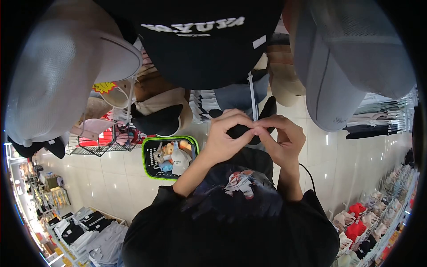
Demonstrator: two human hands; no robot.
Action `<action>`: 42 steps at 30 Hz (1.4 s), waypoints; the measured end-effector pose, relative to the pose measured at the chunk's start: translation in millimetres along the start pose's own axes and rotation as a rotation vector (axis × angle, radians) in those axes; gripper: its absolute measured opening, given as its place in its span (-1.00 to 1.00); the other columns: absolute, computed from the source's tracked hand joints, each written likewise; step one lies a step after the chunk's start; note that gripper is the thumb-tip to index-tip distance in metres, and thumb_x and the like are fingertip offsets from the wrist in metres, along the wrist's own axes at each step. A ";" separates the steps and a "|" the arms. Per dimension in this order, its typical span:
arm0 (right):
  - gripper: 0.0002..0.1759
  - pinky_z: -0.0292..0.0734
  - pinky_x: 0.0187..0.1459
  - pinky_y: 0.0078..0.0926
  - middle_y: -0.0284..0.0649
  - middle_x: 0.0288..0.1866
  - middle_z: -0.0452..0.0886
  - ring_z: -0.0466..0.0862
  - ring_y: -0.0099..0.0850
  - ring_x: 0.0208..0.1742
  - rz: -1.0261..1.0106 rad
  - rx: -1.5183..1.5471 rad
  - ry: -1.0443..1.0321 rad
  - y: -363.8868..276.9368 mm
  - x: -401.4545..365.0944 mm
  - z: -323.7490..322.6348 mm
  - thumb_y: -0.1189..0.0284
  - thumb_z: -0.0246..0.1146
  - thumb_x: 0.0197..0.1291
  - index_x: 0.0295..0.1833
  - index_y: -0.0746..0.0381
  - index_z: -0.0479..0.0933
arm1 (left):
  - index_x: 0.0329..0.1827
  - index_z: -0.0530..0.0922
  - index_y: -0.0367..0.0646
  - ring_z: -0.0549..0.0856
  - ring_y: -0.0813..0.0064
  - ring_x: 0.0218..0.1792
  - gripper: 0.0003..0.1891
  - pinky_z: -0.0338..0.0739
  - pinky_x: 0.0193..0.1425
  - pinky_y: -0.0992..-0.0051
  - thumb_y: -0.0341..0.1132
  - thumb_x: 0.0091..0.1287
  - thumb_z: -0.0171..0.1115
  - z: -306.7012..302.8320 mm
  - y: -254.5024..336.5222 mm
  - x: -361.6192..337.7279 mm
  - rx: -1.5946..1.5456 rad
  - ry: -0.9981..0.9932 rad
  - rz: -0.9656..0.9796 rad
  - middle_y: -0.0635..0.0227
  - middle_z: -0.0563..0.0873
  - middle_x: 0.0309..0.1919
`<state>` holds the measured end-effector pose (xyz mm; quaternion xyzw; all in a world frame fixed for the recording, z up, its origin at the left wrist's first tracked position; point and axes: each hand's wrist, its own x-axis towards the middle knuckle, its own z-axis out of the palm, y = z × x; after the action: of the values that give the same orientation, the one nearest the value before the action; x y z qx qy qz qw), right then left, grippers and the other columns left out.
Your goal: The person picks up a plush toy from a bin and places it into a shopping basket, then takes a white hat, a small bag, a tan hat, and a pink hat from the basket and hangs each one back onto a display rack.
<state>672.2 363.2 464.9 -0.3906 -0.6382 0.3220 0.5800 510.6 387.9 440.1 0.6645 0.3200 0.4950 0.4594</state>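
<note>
In front of my chest, my left hand and my right hand meet, thumbs and forefingers pinched together. Their fingertips close on the lower end of a thin white strip, which runs up toward a black cap. That cap has white raised lettering and a small white label on its brim. What else the fingertips may hold is too small to make out. Dark shoes show on the floor beyond my hands.
Grey caps hang at upper left, with more grey caps at upper right. A black basket with a green rim stands on the tiled floor, holding plush toys and a white cap. Folded clothes lie at lower left; clothing racks stand at right.
</note>
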 end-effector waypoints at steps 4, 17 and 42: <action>-0.81 0.55 -0.21 -0.64 -0.16 -0.27 0.71 0.68 -0.49 -0.27 0.072 0.094 -0.037 1.3 0.3 -0.2 0.72 0.36 0.04 -0.18 0.40 0.60 | -0.32 0.65 -0.29 0.65 0.42 -0.27 -0.90 0.49 -0.13 0.49 -0.52 0.10 0.37 -6.1 -2.0 -3.3 0.046 -0.021 0.001 0.24 0.69 -0.34; -0.78 0.59 -0.07 -0.46 -0.03 -0.20 0.68 0.70 -0.34 -0.15 0.122 0.426 -0.162 33.0 5.8 -11.0 0.74 0.32 0.09 -0.11 0.45 0.53 | -0.33 0.65 -0.28 0.66 0.45 -0.27 -0.90 0.50 -0.12 0.51 -0.53 0.10 0.38 -4.7 -12.6 -2.6 -0.005 -0.015 0.000 0.26 0.69 -0.35; -0.10 0.11 0.38 -0.10 0.06 0.47 0.14 0.22 0.03 0.42 0.029 -0.659 -0.088 73.3 -3.2 11.6 0.13 0.37 0.04 0.41 0.32 0.18 | -0.02 0.57 -0.20 0.52 0.16 0.14 -0.57 0.40 0.22 0.31 -0.33 0.02 0.45 -22.9 -54.7 11.7 0.337 0.288 0.080 0.12 0.56 0.07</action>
<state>670.0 396.6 398.6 -0.5518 -0.7270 0.1229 0.3897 494.0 425.4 395.7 0.6665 0.4338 0.5421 0.2715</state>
